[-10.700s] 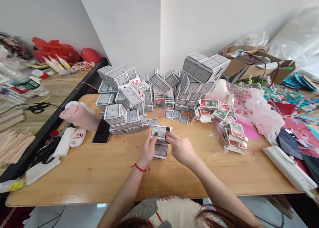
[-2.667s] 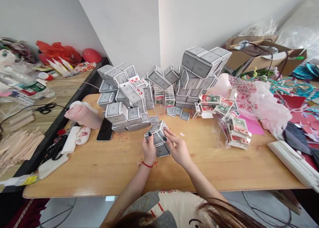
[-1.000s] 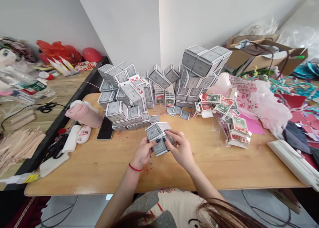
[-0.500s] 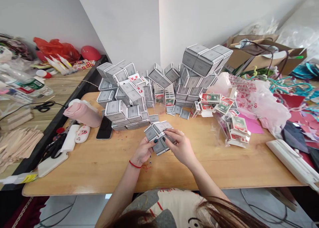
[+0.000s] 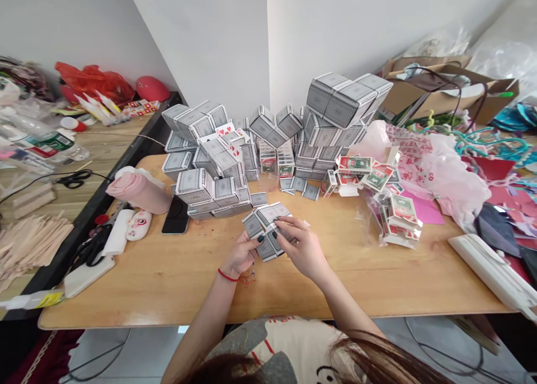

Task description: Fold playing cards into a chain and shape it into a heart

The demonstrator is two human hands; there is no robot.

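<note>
Near the middle of the table I hold a piece made of folded playing cards (image 5: 269, 248) with grey patterned backs. My left hand (image 5: 243, 253) grips its left side, the thumb lying on top. My right hand (image 5: 302, 245) has its fingertips pressed on the piece's upper right, covering part of it. Just beyond stand folded-card blocks (image 5: 195, 187) joined into a stack on the left. A taller stack of card cubes (image 5: 342, 107) rises at the back right. A few loose folded cards (image 5: 310, 192) lie between the stacks.
Opened card boxes (image 5: 400, 210) and a plastic bag (image 5: 423, 160) lie to the right. On the left are a phone (image 5: 175, 216), a pink tumbler (image 5: 140, 192) and a white mouse-shaped item (image 5: 139, 226). A white case (image 5: 490, 266) rests at the right edge.
Both hands keep nearly the same place and hold on the card piece. Only slight finger movement shows, and the other things on the table have not moved.
</note>
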